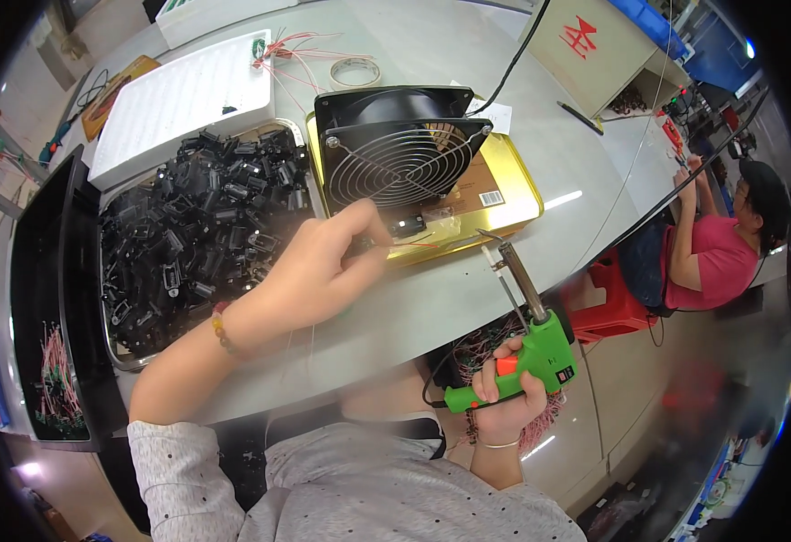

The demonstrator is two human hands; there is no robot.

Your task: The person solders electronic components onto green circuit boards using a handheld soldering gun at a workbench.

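Pinching a small black part with red wires (406, 233) in your left hand (323, 266), you grip the green soldering gun (524, 348) in your right hand (504, 402), tip just beside the part. The joint looks not yet soldered; a tray of black parts (196, 235) sits beyond your left wrist.

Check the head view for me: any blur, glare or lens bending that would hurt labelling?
Head view: strong fisheye bending, the table edge curves and the corners go black; glare streak on the gold tin; lower rim, around the torso and floor, is smeared; left hand, right hand and green soldering gun stay sharp.
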